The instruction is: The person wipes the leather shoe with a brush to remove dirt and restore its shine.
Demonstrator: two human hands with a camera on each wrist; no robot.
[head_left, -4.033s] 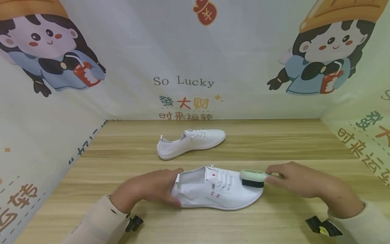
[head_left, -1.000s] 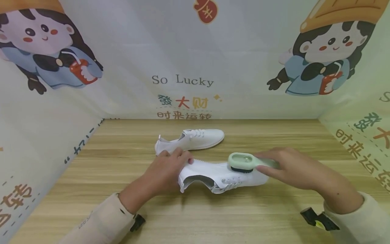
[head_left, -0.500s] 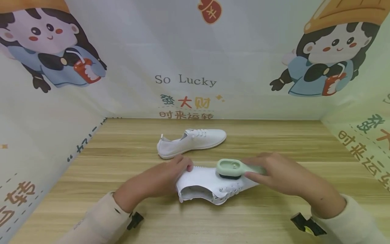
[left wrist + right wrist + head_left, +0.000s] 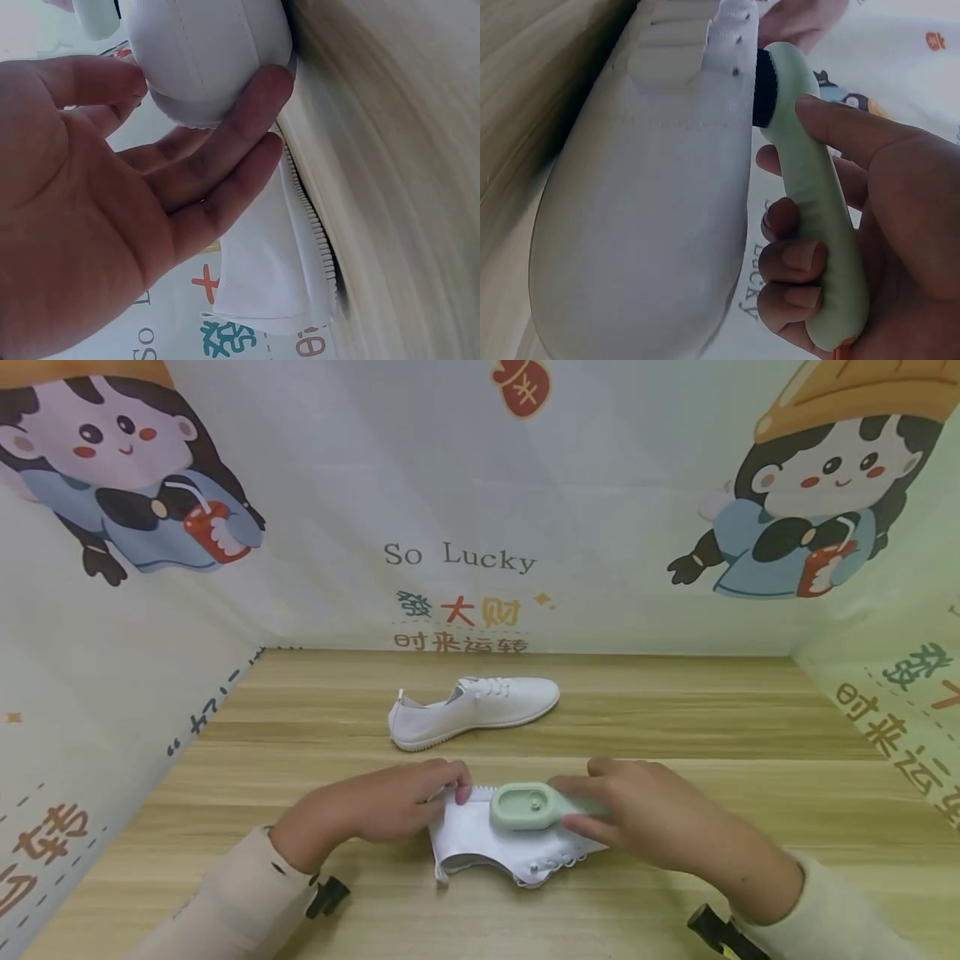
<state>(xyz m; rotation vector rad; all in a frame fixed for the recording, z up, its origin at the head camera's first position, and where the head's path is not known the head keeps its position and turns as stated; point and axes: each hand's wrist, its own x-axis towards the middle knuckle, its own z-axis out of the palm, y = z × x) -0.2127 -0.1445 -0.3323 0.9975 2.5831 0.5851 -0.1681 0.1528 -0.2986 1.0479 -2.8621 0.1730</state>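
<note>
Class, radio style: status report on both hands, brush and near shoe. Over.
Left hand gripping near white shoe by the heel, shoe tilted sideways. Right hand holding green brush, bristles against shoe. Second shoe behind, apart, not in the way.

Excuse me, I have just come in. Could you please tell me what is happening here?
A person seems to be brushing a white shoe. The left hand holds it at the heel, tipped on its side with the opening toward the person. The right hand grips a pale green brush, its dark bristles against the shoe's side. A second white shoe stands upright farther back on the wooden surface, touched by neither hand.
</note>
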